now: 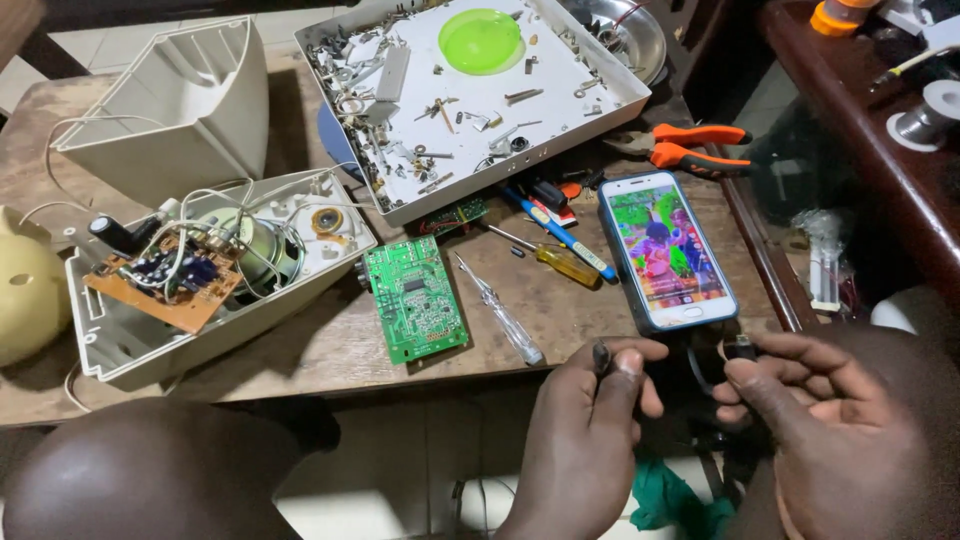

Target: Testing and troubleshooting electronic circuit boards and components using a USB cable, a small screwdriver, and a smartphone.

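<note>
My left hand [590, 400] pinches a small dark plug end [601, 357] between thumb and fingers, just below the table's front edge. My right hand [800, 400] grips another small black connector [741, 348] on a thin dark cable. Both hands sit close together, right under a smartphone [665, 248] with a lit colourful screen lying on the wooden table [330, 345]. A green circuit board [414, 298] and a clear-handled screwdriver [500, 312] lie to the left of the phone.
An opened white device shell [120, 345] with an orange board, wires and a speaker sits at left. Its cover [180, 100] stands behind. A white tray [590, 110] of screws holds a green lid. Orange pliers [690, 145] and more screwdrivers [555, 235] lie nearby.
</note>
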